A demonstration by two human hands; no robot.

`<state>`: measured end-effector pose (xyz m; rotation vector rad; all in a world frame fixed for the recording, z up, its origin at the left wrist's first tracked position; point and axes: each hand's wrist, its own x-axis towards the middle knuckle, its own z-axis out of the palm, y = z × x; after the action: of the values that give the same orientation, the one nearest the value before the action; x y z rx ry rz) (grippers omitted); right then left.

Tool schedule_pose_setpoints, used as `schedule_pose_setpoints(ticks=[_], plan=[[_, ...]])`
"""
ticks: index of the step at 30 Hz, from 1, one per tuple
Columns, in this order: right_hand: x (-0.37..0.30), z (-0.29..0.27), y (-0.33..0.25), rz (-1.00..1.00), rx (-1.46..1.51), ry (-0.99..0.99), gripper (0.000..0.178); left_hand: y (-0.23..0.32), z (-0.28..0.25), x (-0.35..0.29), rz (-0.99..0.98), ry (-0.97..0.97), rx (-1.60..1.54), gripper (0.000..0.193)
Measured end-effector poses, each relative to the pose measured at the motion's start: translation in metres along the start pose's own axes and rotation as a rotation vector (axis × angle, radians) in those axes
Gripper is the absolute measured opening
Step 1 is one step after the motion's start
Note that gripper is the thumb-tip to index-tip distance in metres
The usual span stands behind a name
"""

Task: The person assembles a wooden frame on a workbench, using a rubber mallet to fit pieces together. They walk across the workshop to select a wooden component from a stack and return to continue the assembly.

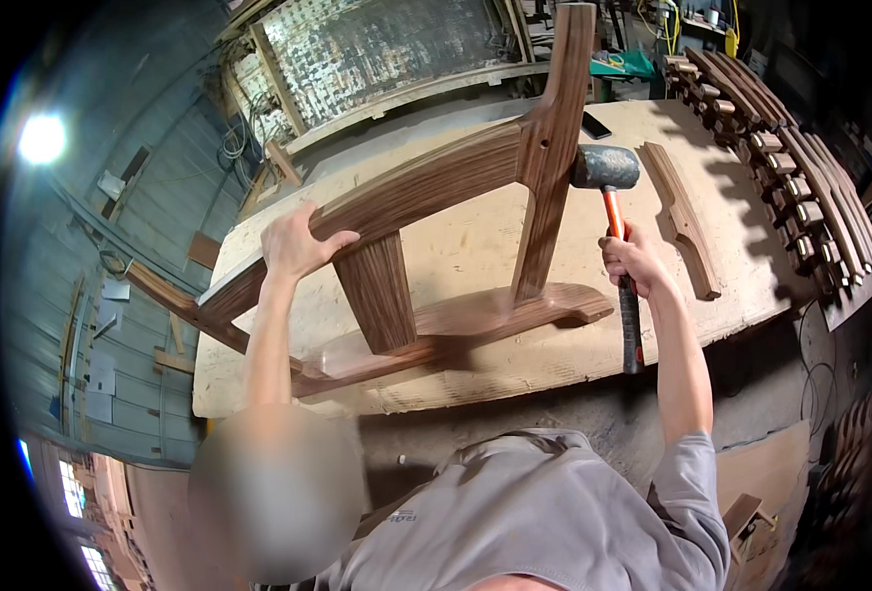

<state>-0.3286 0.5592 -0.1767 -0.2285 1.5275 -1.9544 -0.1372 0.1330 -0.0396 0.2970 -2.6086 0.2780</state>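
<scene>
A dark-grained wooden chair frame [436,184] stands on the workbench. It has a curved upper rail, a wide middle splat [377,295], a lower rail [466,340] and a tall leg [556,89] at the right. My left hand [298,243] grips the upper rail left of the splat, thumb on the near face and fingertips hidden behind. My right hand [636,258] is closed round the orange-and-black handle of a rubber mallet [607,167]. The mallet's black head is against or very close to the leg's right side, by the rail joint; I cannot tell if they touch.
Right of the mallet, a loose shaped wooden piece [680,222] lies on the pale workbench [466,236]. A flat black object [596,125] rests behind the leg. Stacked wooden parts [781,167] line the bench's right side. A large worn panel [377,59] stands beyond the bench.
</scene>
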Motion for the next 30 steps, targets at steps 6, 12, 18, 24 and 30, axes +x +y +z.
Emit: schedule_pose_setpoints(ticks=[6,12,18,24,30], plan=[[0.008,-0.052,0.048,-0.098,-0.157,0.224,0.012,-0.011,0.034,0.015,0.033,0.183,-0.008,0.073],[0.009,-0.201,0.172,0.028,-0.682,0.587,0.02,-0.024,0.052,0.026,-0.053,0.111,0.061,0.083],[-0.03,-0.108,0.118,-0.107,-1.485,0.782,0.044,-0.04,0.055,0.027,-0.069,-0.011,0.031,0.082],[0.013,0.03,0.054,-0.974,-1.521,0.493,0.041,-0.021,0.043,0.023,0.007,0.034,-0.058,0.08],[0.066,0.21,-0.034,-1.501,-1.654,0.251,0.075,-0.029,0.041,-0.001,-0.05,0.066,-0.033,0.087]])
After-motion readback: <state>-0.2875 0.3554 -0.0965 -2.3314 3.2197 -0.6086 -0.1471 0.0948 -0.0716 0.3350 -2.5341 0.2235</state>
